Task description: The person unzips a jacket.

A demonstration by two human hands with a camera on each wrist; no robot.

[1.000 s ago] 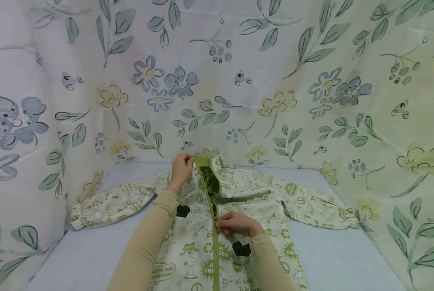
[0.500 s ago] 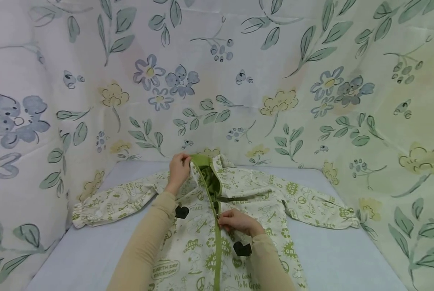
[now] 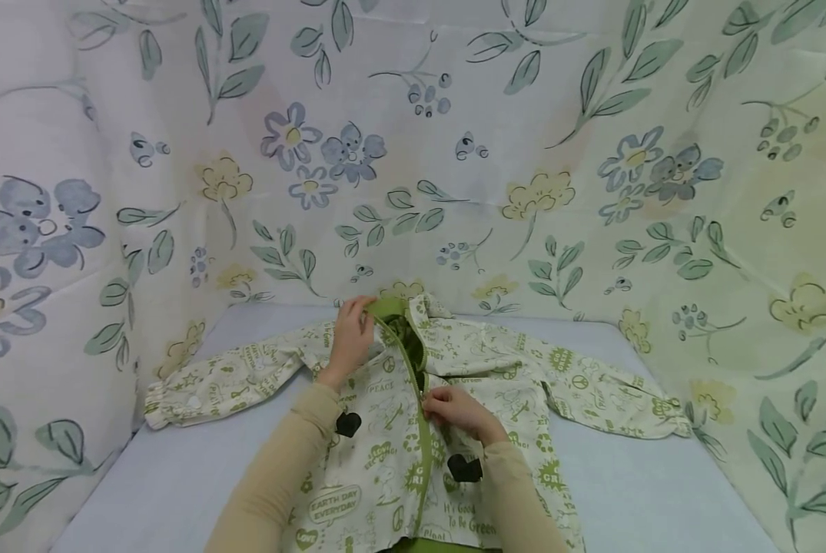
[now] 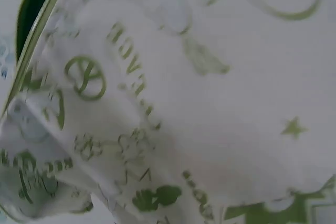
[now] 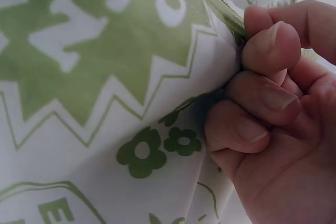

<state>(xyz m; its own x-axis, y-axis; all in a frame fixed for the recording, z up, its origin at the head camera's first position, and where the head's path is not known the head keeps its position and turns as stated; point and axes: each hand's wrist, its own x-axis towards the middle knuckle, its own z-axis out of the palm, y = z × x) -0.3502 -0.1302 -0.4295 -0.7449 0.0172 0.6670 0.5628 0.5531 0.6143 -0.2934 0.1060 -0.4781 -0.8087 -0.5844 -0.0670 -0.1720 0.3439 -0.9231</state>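
Observation:
A cream jacket (image 3: 378, 399) with green prints lies front up, sleeves spread. Its green-edged zipper (image 3: 424, 453) is closed below and parted above, showing the green lining (image 3: 406, 338) at the neck. At the top of the parted left edge, my left hand (image 3: 350, 342) pinches the collar. My right hand (image 3: 457, 411) pinches at the zipper where its two sides meet; the slider is too small to make out. Close up in the right wrist view, curled fingers (image 5: 270, 40) hold the zipper edge. The left wrist view has only jacket front (image 4: 210, 87), without the hand.
The jacket lies on a pale, cloth-covered table (image 3: 170, 484). A floral curtain (image 3: 413, 153) stands behind it and along both sides. The sleeves (image 3: 226, 380) reach out towards both sides of the table. Two black heart-shaped patches (image 3: 465, 468) show near the wrists.
My right hand has moved a little up along the zipper. The jacket's lower front has risen, and its green-lined hem now shows at the bottom. My left hand stays at the collar.

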